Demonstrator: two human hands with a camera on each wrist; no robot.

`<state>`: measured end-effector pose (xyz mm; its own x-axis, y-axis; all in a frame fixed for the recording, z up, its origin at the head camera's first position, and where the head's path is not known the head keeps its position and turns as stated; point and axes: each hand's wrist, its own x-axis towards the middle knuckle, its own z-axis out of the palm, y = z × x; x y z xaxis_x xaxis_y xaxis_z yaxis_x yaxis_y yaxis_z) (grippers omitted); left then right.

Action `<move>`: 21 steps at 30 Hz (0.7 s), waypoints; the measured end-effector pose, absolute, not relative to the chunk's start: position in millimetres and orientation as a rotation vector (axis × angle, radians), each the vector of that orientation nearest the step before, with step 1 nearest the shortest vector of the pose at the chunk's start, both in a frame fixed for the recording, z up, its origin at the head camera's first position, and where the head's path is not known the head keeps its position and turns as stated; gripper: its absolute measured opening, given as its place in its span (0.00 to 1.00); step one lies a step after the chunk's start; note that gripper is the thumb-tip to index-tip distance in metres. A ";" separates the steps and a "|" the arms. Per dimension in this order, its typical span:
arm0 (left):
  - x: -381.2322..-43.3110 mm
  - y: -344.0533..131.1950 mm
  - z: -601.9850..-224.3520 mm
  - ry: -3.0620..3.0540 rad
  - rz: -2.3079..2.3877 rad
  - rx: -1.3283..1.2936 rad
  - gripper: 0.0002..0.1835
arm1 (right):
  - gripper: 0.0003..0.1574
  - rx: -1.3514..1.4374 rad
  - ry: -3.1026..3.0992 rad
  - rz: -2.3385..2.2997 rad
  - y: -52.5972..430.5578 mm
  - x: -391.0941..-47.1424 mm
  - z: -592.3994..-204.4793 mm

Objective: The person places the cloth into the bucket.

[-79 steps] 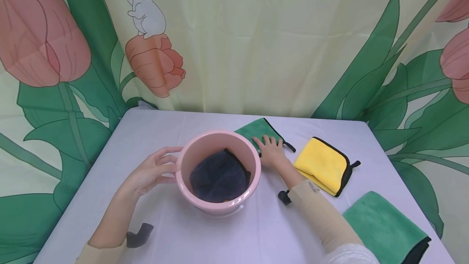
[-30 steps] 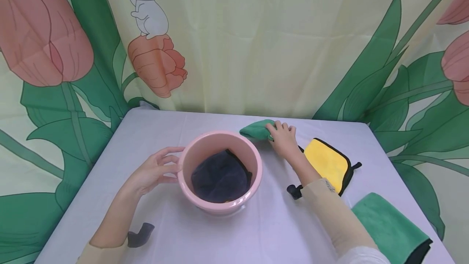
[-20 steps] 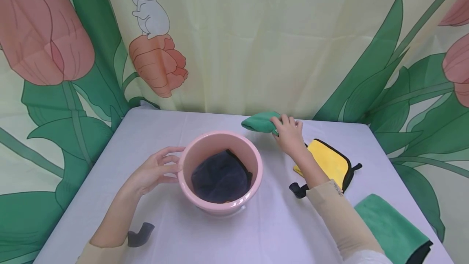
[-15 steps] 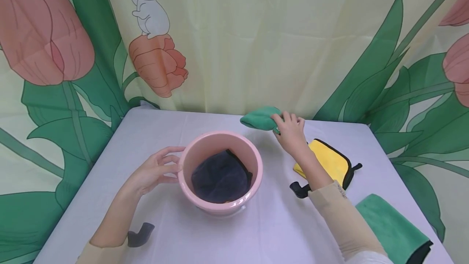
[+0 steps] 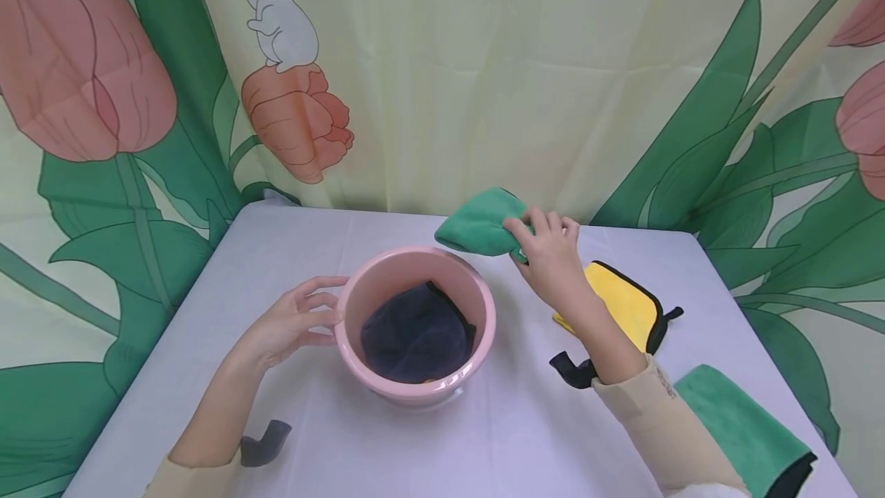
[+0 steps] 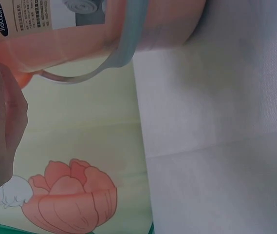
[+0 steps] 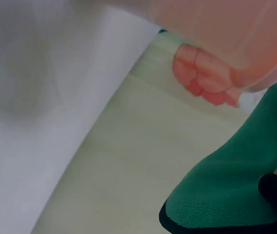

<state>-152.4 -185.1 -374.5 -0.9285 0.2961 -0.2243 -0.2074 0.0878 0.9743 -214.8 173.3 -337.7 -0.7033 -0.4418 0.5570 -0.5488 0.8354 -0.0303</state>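
Note:
A pink plastic basin (image 5: pixel 415 325) stands mid-table with a dark grey cloth (image 5: pixel 415 333) lying inside. My left hand (image 5: pixel 293 321) rests its straight fingers against the basin's left wall (image 6: pixel 80 34). My right hand (image 5: pixel 546 252) grips a folded green cloth (image 5: pixel 477 225) by one end and holds it in the air just behind the basin's far right rim. The same green cloth (image 7: pixel 235 185), edged in black, fills the lower right of the right wrist view.
A yellow cloth (image 5: pixel 625 306) with black trim lies right of the basin, partly under my right forearm. Another green cloth (image 5: pixel 740 425) sits at the table's near right corner. A flower-print curtain (image 5: pixel 442 75) hangs behind the white table (image 5: pixel 276 252).
My right hand went from lying flat on the green cloth to gripping it, lifted it off the table and carried it up and left towards the basin. The left hand stayed put.

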 end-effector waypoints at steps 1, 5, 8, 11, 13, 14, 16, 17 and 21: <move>-152.7 -185.3 -375.0 2.012 1.896 0.089 0.31 | 0.25 0.746 -2.440 0.258 171.6 -212.0 -336.6; -153.4 -185.5 -376.3 2.008 1.899 0.089 0.31 | 0.25 0.823 -2.360 0.242 164.9 -201.8 -334.0; -153.4 -185.5 -376.2 1.996 1.906 0.094 0.31 | 0.25 0.876 -2.314 0.230 160.0 -195.2 -333.1; -153.0 -185.7 -375.3 1.993 1.909 0.095 0.31 | 0.26 0.926 -2.284 0.213 155.5 -189.1 -332.8; -152.5 -185.8 -374.1 1.993 1.907 0.094 0.31 | 0.28 0.957 -2.272 0.197 152.3 -185.1 -332.9; -152.1 -185.8 -373.4 1.992 1.906 0.098 0.31 | 0.28 0.972 -2.268 0.192 150.5 -183.2 -333.0; -151.5 -185.9 -372.0 1.990 1.906 0.106 0.31 | 0.29 1.002 -2.262 0.187 146.6 -179.5 -333.2; -151.2 -185.9 -371.4 1.988 1.906 0.110 0.31 | 0.30 1.016 -2.261 0.189 144.6 -177.8 -333.4; -150.8 -185.9 -370.7 1.988 1.904 0.117 0.31 | 0.30 1.069 -2.267 0.204 136.2 -171.3 -333.6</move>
<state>-150.8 -185.9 -370.7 -0.9227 0.3198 -0.2154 -0.2014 0.0767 0.9765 -171.3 136.2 -333.6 -0.4831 -0.6458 0.5912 -0.7410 0.6613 0.1168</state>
